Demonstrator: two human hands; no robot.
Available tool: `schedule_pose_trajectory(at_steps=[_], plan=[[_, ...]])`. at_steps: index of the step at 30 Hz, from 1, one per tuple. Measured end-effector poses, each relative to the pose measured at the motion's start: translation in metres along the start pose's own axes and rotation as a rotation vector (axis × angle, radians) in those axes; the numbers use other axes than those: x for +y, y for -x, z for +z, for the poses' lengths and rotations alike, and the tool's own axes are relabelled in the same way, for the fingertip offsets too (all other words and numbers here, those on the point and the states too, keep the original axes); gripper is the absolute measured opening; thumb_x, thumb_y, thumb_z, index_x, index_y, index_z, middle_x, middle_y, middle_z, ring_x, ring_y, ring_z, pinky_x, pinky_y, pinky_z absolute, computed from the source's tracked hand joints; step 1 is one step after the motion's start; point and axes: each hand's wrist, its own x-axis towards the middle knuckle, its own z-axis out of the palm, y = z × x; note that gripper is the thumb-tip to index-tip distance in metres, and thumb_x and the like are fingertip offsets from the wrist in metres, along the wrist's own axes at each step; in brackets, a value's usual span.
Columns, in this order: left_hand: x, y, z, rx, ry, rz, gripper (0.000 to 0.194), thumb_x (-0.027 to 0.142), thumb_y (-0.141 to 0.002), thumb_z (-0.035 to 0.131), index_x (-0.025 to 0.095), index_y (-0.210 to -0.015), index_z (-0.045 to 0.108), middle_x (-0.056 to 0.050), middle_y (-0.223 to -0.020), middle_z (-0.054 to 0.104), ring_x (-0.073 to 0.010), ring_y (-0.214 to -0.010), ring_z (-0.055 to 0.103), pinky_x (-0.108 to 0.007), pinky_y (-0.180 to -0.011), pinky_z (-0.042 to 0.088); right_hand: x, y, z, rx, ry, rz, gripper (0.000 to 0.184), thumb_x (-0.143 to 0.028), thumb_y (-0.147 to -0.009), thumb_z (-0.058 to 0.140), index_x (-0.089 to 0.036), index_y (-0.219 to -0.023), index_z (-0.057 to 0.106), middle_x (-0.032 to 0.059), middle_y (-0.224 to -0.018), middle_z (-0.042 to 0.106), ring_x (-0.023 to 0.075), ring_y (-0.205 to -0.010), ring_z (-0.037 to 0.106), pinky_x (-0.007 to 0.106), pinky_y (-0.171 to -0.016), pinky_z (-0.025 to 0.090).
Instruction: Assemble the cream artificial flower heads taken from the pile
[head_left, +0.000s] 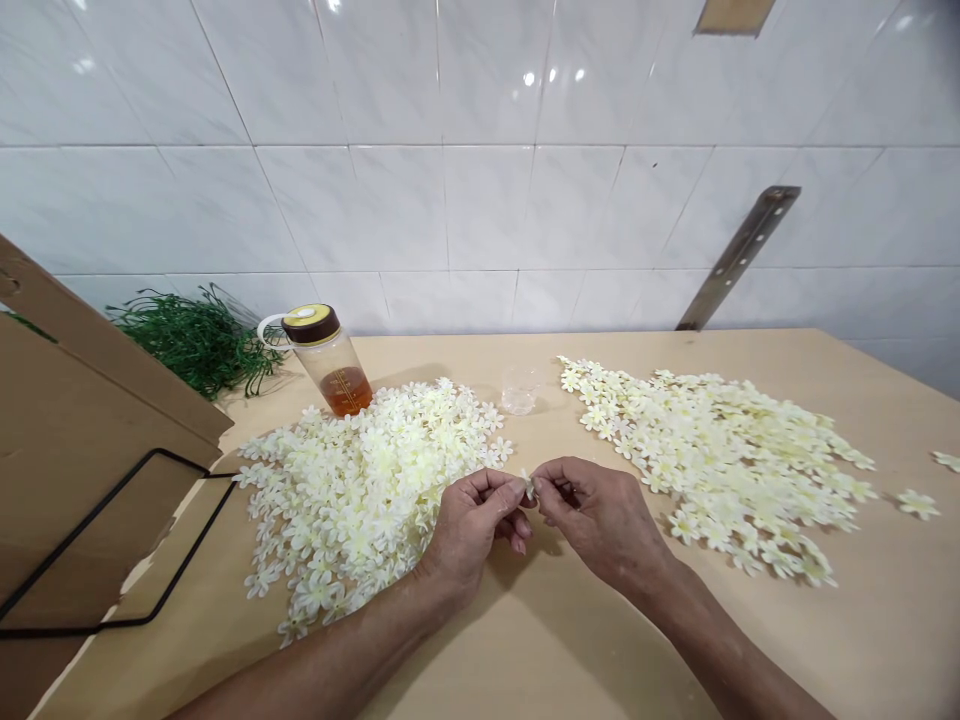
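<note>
A small white artificial flower (pixel 528 486) is pinched between my two hands at the middle of the table. My left hand (pixel 480 515) holds it from the left with thumb and forefinger, the other fingers curled below. From the right, my right hand (pixel 589 510) grips it with closed fingertips, which hide most of it. Close by on the left lies a thick heap of white artificial flowers (pixel 375 490). On the right spreads a flatter pile of pale yellow-white artificial flowers (pixel 735 455).
Behind the left heap stands a bottle (pixel 330 365) of amber liquid. A clear plastic cup (pixel 520 392) sits between the piles. At left are green stems (pixel 199 340), cardboard (pixel 90 440) and a black wire frame (pixel 176 590). A tiled wall (pixel 480 210) bounds the table (pixel 570 640).
</note>
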Motion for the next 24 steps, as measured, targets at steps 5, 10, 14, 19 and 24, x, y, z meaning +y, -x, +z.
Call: schedule_pose_trajectory(at_steps=[5, 10, 14, 19, 24], plan=[[0.001, 0.001, 0.001, -0.013, 0.063, -0.016, 0.027, 0.036, -0.075, 0.073, 0.010, -0.076, 0.067, -0.008, -0.077, 0.067, -0.0082, -0.049, 0.054, -0.020, -0.043, 0.043, -0.001, -0.001, 0.001, -0.011, 0.014, -0.005, 0.019, -0.029, -0.087, 0.051, -0.022, -0.076, 0.065, 0.0008, -0.068, 0.068, 0.0154, -0.059, 0.059, 0.025, -0.056, 0.043], [0.001, 0.000, 0.002, -0.013, 0.057, -0.032, 0.025, 0.034, -0.077, 0.072, 0.009, -0.077, 0.067, -0.007, -0.076, 0.067, -0.0068, -0.048, 0.053, -0.018, -0.043, 0.042, -0.002, -0.001, 0.000, -0.046, 0.004, 0.022, 0.024, -0.032, -0.092, 0.045, -0.022, -0.079, 0.063, 0.0008, -0.069, 0.067, 0.0159, -0.062, 0.061, 0.026, -0.058, 0.045], [0.002, 0.001, 0.004, -0.005, 0.078, -0.052, 0.024, 0.033, -0.076, 0.072, 0.009, -0.077, 0.067, -0.008, -0.077, 0.067, -0.0069, -0.048, 0.053, -0.019, -0.042, 0.041, -0.001, -0.001, 0.000, -0.073, -0.080, 0.063, 0.027, -0.038, -0.094, 0.043, -0.022, -0.080, 0.059, -0.0006, -0.067, 0.065, 0.0152, -0.061, 0.063, 0.025, -0.057, 0.045], [0.004, 0.001, 0.004, -0.017, 0.115, -0.074, 0.021, 0.029, -0.074, 0.073, 0.010, -0.075, 0.066, -0.006, -0.074, 0.066, -0.0080, -0.049, 0.054, -0.019, -0.042, 0.042, 0.004, -0.001, 0.001, -0.136, -0.200, 0.121, 0.028, -0.041, -0.095, 0.042, -0.022, -0.079, 0.053, -0.0013, -0.065, 0.062, 0.0159, -0.059, 0.064, 0.026, -0.056, 0.047], [0.003, -0.001, 0.003, -0.003, 0.092, -0.077, 0.019, 0.029, -0.075, 0.071, 0.010, -0.075, 0.065, -0.006, -0.076, 0.065, -0.0072, -0.049, 0.053, -0.018, -0.042, 0.041, 0.008, -0.003, 0.003, -0.161, -0.259, 0.160, 0.028, -0.043, -0.095, 0.041, -0.022, -0.081, 0.052, -0.0020, -0.065, 0.060, 0.0160, -0.057, 0.064, 0.027, -0.055, 0.047]])
